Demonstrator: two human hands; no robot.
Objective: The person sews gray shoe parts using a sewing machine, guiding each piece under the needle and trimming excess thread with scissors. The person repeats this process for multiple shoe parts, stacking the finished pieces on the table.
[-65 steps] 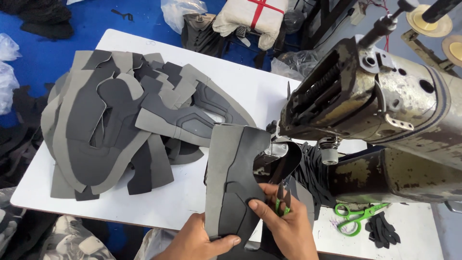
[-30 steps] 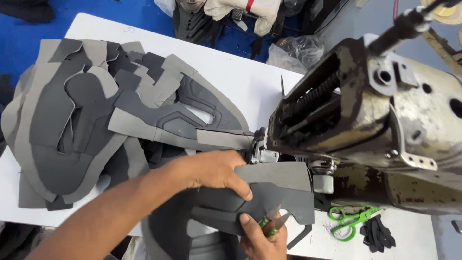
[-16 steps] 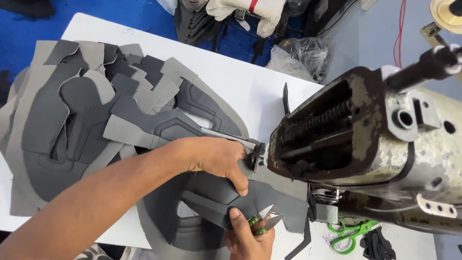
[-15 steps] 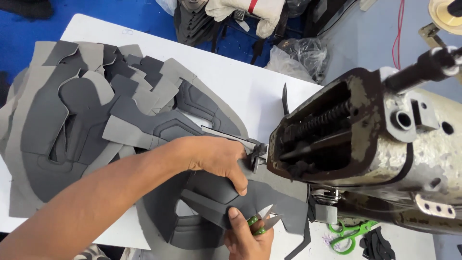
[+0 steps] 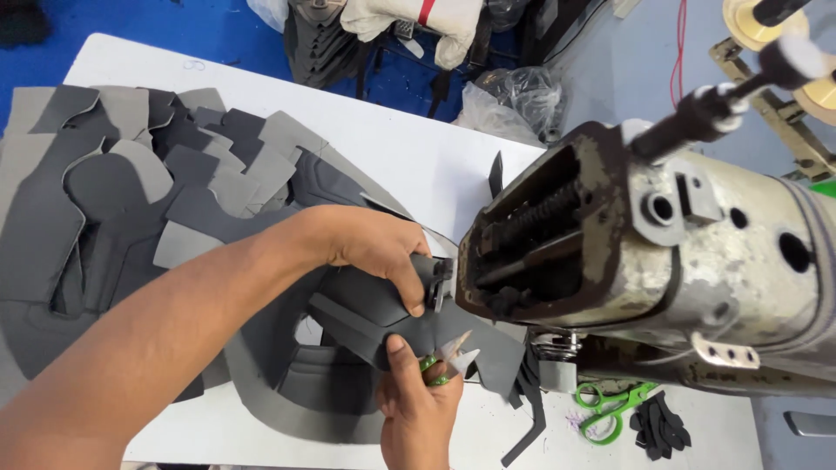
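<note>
Fingers of the left hand curled over and closed on the upper edge of a dark grey cut panel, pinching it just beside the open end of the sewing machine head; thumb of the right hand pressed flat on the lower edge of the same panel, its remaining fingers closed round small green-handled thread snips whose short blades point up and to the right, tips slightly parted. The panel lies near the front edge of the white table, right of centre, partly lifted between both hands and overlapping further dark pieces beneath it. A broad stack of grey and dark grey cut pieces covers the left half of the table, reaching its left edge. Green-handled scissors and a small dark offcut rest toward the front right corner, below the machine. Beyond the far edge, plastic bags and a white bundle lie on a blue floor
</note>
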